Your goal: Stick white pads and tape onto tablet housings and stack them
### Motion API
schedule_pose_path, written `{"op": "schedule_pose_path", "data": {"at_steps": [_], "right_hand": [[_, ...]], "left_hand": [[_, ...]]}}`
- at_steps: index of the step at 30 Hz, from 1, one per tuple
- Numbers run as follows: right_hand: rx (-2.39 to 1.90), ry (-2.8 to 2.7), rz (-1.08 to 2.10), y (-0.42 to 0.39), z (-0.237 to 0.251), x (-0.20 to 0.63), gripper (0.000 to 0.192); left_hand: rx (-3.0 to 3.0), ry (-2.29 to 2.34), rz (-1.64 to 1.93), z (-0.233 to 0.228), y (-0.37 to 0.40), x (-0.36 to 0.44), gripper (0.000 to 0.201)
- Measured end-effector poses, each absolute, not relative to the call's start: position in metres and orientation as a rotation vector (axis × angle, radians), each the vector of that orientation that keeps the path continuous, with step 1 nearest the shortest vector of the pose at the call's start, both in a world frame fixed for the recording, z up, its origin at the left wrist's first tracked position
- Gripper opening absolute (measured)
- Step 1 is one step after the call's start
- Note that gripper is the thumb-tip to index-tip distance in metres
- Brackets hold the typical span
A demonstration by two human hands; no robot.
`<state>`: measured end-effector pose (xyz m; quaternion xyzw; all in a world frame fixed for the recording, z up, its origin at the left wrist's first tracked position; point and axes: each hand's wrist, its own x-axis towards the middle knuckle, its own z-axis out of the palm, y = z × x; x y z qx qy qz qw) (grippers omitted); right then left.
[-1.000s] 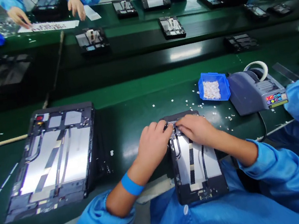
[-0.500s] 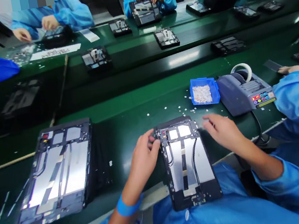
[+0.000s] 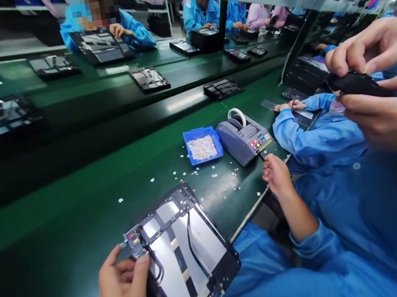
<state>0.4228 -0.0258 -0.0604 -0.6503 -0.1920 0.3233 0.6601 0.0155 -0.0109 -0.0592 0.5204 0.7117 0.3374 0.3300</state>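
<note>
An open tablet back (image 3: 186, 257) with silver plates and black cables lies tilted at the near edge of the green bench (image 3: 63, 227), partly over my lap. My left hand (image 3: 122, 295) grips its upper left corner, thumb on the frame. Stretched out to the right, my right hand (image 3: 277, 176) has its fingers curled at the front of the grey tape dispenser (image 3: 244, 138). Whether it pinches tape is hidden. A blue bin (image 3: 203, 146) of small white pieces stands just left of the dispenser.
White bits (image 3: 203, 175) litter the bench near the bin. Close at the right, another person's two hands (image 3: 382, 87) hold a black object (image 3: 357, 84). A neighbour's blue sleeve (image 3: 305, 128) rests beyond the dispenser. More tablet backs (image 3: 149, 79) lie on the far belt, with workers behind.
My view swung right. My right hand left the tablet and reached the tape dispenser. The tablet now sits turned, held only by my left hand. Another person's hands appeared at the right.
</note>
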Motion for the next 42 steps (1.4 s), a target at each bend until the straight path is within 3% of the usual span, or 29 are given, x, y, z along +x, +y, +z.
{"op": "schedule_pose_path", "data": {"at_steps": [4, 10, 13, 18, 25, 27, 30, 35, 42], "right_hand": [[-1.421, -0.326, 0.848, -0.018, -0.066, 0.463, 0.032], [-1.368, -0.3, 0.864, -0.012, -0.063, 0.45, 0.041], [-1.36, -0.332, 0.924, -0.028, -0.06, 0.413, 0.042], [-1.295, -0.725, 1.214, -0.034, -0.045, 0.308, 0.026], [-1.185, -1.28, 1.377, -0.013, -0.024, 0.22, 0.021], [-1.202, -1.459, 1.261, -0.006, -0.024, 0.224, 0.02], [-1.238, -1.802, 0.833, 0.01, -0.027, 0.239, 0.023], [-0.992, -2.4, 0.321, 0.031, -0.039, 0.237, 0.029], [-0.899, -2.712, 0.04, 0.042, -0.038, 0.217, 0.031]], "left_hand": [[1.374, 1.859, 0.881, -0.032, -0.007, 0.015, 0.081], [1.382, 1.822, 0.952, -0.017, -0.012, 0.011, 0.077], [1.38, 1.829, 1.052, -0.02, -0.021, 0.013, 0.07], [1.39, 1.523, 0.942, -0.006, -0.027, 0.048, 0.04], [1.021, 1.246, 1.032, -0.012, -0.011, 0.067, 0.022], [1.017, 1.321, 1.138, -0.016, -0.012, 0.048, 0.019], [1.238, 1.51, 1.176, -0.016, -0.018, 0.012, 0.016], [2.094, 1.549, 0.755, -0.016, -0.02, -0.015, 0.016], [2.543, 1.533, 0.432, -0.026, -0.018, -0.005, 0.021]]}}
